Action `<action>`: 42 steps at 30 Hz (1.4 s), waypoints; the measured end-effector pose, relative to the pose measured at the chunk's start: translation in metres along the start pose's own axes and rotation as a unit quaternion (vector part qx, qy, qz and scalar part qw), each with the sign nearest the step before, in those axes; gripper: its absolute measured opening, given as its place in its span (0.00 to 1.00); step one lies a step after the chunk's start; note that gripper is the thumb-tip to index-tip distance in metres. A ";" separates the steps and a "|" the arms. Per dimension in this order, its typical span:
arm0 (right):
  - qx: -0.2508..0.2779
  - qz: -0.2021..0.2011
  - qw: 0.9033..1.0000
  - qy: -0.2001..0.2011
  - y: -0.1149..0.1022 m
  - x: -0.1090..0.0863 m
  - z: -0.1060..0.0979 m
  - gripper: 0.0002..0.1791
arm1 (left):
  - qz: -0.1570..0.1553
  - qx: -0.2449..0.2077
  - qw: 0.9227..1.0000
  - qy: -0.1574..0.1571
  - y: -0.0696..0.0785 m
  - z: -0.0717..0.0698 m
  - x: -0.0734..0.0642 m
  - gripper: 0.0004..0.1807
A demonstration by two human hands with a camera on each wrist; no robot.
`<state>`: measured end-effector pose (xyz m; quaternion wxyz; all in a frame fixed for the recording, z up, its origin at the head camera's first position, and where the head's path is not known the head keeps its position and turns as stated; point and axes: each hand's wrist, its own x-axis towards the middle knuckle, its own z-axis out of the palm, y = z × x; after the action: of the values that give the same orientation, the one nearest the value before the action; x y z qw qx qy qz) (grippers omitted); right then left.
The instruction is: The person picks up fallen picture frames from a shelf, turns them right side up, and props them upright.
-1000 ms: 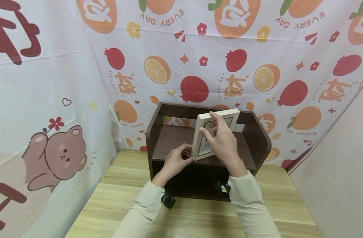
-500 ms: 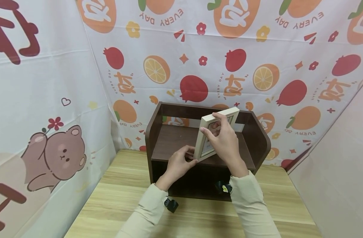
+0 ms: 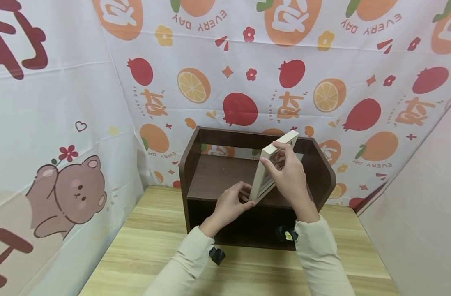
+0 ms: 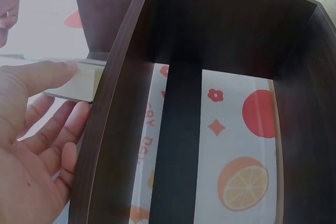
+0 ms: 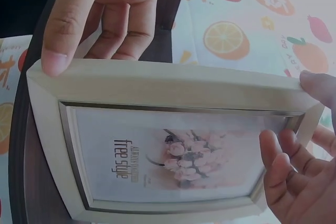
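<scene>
- We have both hands on one picture frame (image 5: 173,88), which sits between them, tilted, above the board of a dark shelf unit (image 3: 218,176); whether its lower edge touches the board we cannot tell.
- Left hand (image 3: 231,202) pinches the lower near corner, thumb over the front border. Right hand (image 3: 290,174), above, grips the upper end by thumb and forefinger, other fingers curled before the pane (image 5: 121,121).
- Handling, we judge: light, stiff, a little slick; the pane likely the fragile part. Best held by border and corners, fingertips off the middle.
- Border pale cream, smooth, flat, mitred, with a thin metallic-looking inner lip. Behind the pane, a pink flower print (image 5: 191,153).
- Around the hands: shelf unit of brown wood-grain board, rounded side panels; below them, a pale streaky wood-look table (image 3: 136,242).
</scene>
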<state>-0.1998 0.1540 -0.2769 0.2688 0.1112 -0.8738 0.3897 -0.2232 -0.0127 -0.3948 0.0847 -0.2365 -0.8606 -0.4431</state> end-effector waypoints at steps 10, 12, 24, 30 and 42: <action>0.028 0.014 0.999 -0.034 0.013 -0.001 -0.019 0.29 | 0.015 0.012 0.999 -0.026 0.010 0.009 0.007 0.17; 0.029 0.016 0.999 -0.037 0.016 -0.002 -0.022 0.29 | 0.016 0.014 0.999 -0.028 0.012 0.012 0.008 0.17; 0.024 -0.007 0.999 -0.036 0.029 0.000 -0.026 0.28 | 0.032 0.008 0.999 -0.028 0.014 0.023 0.015 0.15; 0.020 -0.006 0.997 -0.068 0.038 0.002 -0.030 0.29 | 0.033 0.020 0.999 -0.033 0.015 0.027 0.019 0.15; 0.006 -0.031 0.995 -0.098 0.046 0.005 -0.040 0.30 | 0.031 0.013 0.998 -0.043 0.019 0.031 0.024 0.15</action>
<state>-0.2066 0.2147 -0.2803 0.1933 0.1771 -0.8898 0.3735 -0.2326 0.0296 -0.3908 0.0643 -0.2812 -0.8613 -0.4184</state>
